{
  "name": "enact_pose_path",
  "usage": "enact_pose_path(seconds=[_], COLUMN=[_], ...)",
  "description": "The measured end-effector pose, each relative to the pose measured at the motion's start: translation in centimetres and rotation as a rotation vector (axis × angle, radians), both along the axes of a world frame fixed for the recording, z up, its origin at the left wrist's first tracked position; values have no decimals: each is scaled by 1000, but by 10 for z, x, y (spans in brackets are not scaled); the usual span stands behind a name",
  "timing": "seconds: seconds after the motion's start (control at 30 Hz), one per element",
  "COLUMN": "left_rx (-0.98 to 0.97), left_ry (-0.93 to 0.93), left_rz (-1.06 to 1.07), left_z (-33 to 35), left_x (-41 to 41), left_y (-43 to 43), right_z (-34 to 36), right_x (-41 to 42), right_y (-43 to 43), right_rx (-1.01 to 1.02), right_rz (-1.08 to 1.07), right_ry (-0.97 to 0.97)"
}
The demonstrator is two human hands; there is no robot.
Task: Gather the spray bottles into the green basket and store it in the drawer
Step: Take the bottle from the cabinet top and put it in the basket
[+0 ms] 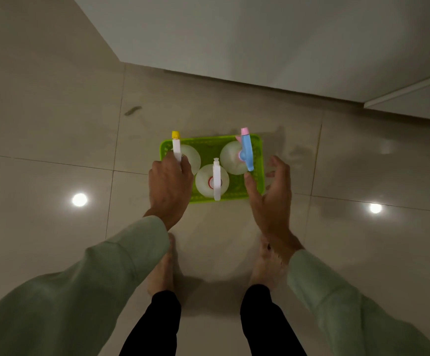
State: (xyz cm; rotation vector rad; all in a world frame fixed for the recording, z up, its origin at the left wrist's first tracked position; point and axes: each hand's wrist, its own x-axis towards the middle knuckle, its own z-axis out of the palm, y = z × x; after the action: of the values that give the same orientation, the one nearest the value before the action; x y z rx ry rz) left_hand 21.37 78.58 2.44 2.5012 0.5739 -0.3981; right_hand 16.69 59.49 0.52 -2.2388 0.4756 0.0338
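Dim, warm-grey light. Two ceiling lamps glare as round reflections (79, 199) on the glossy floor tiles (41, 124). Soft shadows underfoot. Wide-angle bending at edges; slight overall softness.

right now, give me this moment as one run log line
basket: on floor, three spray bottles inside | left hand: on yellow-tipped bottle | right hand: open at rim

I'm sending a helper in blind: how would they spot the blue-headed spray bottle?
On the tiled floor sits a green basket holding three bottles. It stands in the far right corner, beside the open right hand. Only the blue-headed spray bottle has a pink nozzle.
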Motion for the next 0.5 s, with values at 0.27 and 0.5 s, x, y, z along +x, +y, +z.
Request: enact_pose_path(seconds=[0.27,0.5], left_rx=[-13,-15], left_ry=[-31,-41], left_rz=[-16,-34], left_z=[2,4], left_x=[-1,-1], left_y=[0,1], right_z=[-4,-6], right_x=[47,46], right_y=[21,25], right_rx=[-187,-325], right_rz=[152,121], right_ry=[140,118])
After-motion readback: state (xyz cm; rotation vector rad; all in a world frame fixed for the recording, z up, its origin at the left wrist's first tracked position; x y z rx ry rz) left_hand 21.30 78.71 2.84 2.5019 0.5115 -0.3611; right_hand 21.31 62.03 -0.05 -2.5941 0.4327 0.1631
